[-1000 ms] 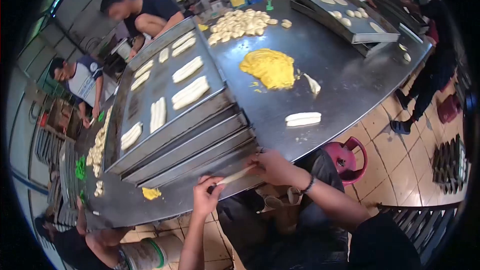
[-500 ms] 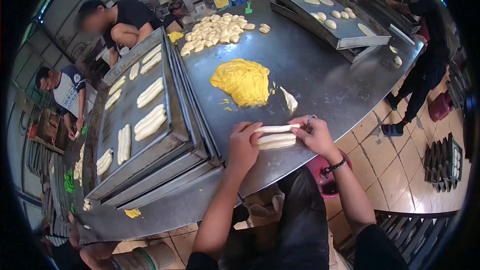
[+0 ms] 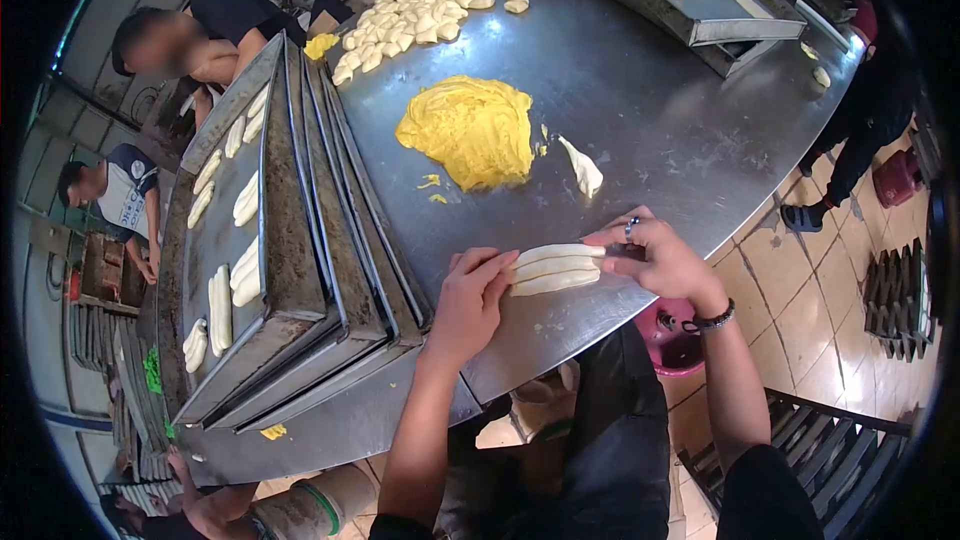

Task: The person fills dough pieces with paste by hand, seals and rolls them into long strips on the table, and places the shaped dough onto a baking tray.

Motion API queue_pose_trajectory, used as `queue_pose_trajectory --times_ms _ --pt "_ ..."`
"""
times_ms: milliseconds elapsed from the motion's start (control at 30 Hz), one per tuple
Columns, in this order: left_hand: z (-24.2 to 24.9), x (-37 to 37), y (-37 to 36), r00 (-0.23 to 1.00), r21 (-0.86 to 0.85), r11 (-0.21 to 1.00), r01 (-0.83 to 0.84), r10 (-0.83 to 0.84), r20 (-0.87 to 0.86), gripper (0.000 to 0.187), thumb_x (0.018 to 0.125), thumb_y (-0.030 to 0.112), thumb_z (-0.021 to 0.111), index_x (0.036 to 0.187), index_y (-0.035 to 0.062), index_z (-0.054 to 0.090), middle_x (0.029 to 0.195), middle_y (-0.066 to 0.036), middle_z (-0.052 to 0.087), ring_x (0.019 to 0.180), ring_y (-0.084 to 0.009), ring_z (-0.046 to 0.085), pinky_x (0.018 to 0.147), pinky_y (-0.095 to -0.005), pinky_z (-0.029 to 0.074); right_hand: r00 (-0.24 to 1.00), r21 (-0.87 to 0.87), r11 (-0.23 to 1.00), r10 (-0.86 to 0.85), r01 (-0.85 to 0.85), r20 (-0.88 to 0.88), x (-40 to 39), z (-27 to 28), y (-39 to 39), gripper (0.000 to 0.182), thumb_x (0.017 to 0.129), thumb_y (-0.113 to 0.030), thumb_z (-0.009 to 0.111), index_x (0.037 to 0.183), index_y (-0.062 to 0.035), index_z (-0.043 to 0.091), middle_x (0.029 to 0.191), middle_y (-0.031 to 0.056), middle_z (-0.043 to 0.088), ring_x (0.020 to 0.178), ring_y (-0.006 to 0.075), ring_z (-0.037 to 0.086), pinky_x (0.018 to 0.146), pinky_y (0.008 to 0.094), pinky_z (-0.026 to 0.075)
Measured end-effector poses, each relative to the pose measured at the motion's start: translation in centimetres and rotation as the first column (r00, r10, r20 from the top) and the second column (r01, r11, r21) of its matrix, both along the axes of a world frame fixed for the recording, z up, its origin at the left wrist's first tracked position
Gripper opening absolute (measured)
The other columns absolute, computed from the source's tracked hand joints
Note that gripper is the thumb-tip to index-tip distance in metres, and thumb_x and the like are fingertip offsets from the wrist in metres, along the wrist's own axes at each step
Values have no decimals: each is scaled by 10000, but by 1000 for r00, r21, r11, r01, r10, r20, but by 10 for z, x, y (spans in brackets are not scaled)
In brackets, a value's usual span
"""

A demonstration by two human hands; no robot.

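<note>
Metal table (image 3: 660,150), tiled floor (image 3: 760,310) off its edge at 4 o'clock; directions are from the dough strips, 12 at top of view. We have three dough strips (image 3: 555,271) side by side, touching, flat on the table near its close edge. Our left hand (image 3: 472,298) is at 9 o'clock, fingers bent, fingertips on the strips' left ends. Our right hand (image 3: 668,258) is at 3, thumb and fingers partly spread around the right ends; can't tell how firm either hold is. White dough scrap (image 3: 584,170) just past 12. Yellow mass (image 3: 470,132) at 11, pile of dough pieces (image 3: 405,25) beyond it. Tray stack (image 3: 222,227) at 9, tilted in view, paired strips in the top tray. Second tray (image 3: 745,31) at 1, holding dough rounds and flat ovals. We see a person (image 3: 215,40) leaning in at 10.
</note>
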State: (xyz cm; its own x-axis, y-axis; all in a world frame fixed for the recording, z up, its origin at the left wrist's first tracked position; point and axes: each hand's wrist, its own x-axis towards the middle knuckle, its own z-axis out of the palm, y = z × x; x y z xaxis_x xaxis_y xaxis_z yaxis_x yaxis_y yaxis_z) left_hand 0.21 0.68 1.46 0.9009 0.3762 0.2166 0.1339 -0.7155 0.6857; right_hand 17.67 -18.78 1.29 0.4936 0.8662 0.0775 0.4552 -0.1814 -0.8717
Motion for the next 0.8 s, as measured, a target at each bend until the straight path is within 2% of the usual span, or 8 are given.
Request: queue_pose_trajectory --times_ms 100,233,300,433,533,600,733,800 --pt "14 -5 -11 999 47 999 25 -23 -43 480 663 195 774 1094 58 614 1064 -128 557 943 -284 542 847 -363 436 973 68 995 54 -71 224 -3 3 -1 465 646 -137 770 1094 -118 644 981 98 613 955 262 481 830 346 422" --pt "0 -4 -6 998 78 997 22 -18 -59 655 586 267 824 1153 53 575 1126 -133 519 990 -289 522 865 -357 431 972 7 1000 10 -12 236 -10 4 2 530 594 -153 799 1097 -112 635 1015 99 594 954 273 477 850 343 413" --pt "-8 -2 -2 998 12 1000 16 -15 -60 703 575 271 828 1178 41 549 1157 -137 494 1025 -291 505 873 -360 430 994 -23 999 -21 23 110 -11 -2 2 548 575 -166 804 1092 -110 631 1055 102 568 963 286 470 855 354 407" --pt "7 5 -9 1000 -76 997 -1 0 -3 661 573 249 828 1147 44 571 1111 -136 524 1009 -297 523 874 -369 432 984 74 997 -23 10 177 -16 2 5 536 578 -161 799 1085 -124 628 1023 88 571 961 274 471 856 368 373" --pt "10 17 -12 994 19 999 50 -52 101 621 585 193 817 1138 50 573 1083 -129 545 987 -310 539 857 -373 443 949 41 999 -32 20 315 -28 12 23 565 586 -148 792 1119 -147 605 1039 79 567 967 260 473 865 369 334" --pt "5 22 -5 973 -79 973 216 -221 -65 596 590 156 808 1128 49 576 1063 -118 556 1017 -322 519 857 -377 442 957 -183 982 93 -43 274 -29 13 30 608 585 -150 804 1147 -126 572 1108 60 533 1027 262 452 914 393 319" --pt "9 16 1 953 -118 958 261 -276 -127 586 592 146 803 1124 46 578 1065 -114 548 1041 -318 493 862 -376 438 948 -210 967 198 -147 248 -18 12 28 592 579 -151 807 1122 -115 573 1081 60 533 1004 269 453 888 381 336" --pt "10 12 -1 980 -44 979 197 -198 -28 555 600 147 799 1107 53 594 1055 -114 552 1032 -304 492 866 -368 435 962 34 997 55 -66 266 -18 13 23 501 590 -114 790 1053 -101 599 1018 69 555 970 288 456 856 375 360"
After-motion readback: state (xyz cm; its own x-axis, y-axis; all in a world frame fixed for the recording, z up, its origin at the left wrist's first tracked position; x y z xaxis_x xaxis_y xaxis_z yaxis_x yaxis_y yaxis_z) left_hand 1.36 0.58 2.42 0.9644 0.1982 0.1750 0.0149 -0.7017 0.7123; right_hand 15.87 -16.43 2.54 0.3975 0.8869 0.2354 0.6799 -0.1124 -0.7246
